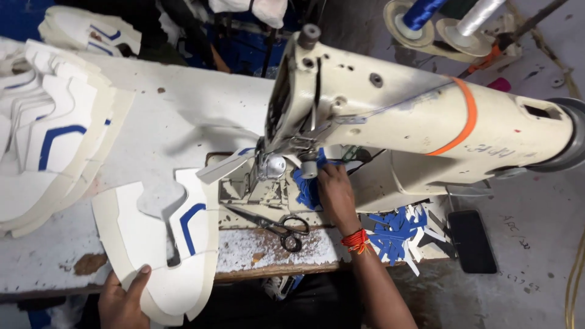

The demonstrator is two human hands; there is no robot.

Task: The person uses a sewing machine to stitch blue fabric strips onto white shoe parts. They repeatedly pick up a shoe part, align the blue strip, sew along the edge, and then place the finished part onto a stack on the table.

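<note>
My left hand (124, 300) grips the near edge of a white shoe-upper piece with a blue stripe (159, 234), which lies flat on the table and reaches toward the needle of the cream sewing machine (390, 109). My right hand (334, 194), a red thread band on its wrist, rests by the presser foot (275, 166) with its fingers on a bunch of small blue strips (306, 189). Whether the fingers pinch a strip is partly hidden by the machine head.
Black scissors (277, 224) lie on the machine bed in front of the needle. A stack of white uppers (49, 134) fills the left of the table (183, 109). Loose blue and white strips (396, 234) and a dark phone (472, 240) lie right. Thread cones (448, 21) stand behind.
</note>
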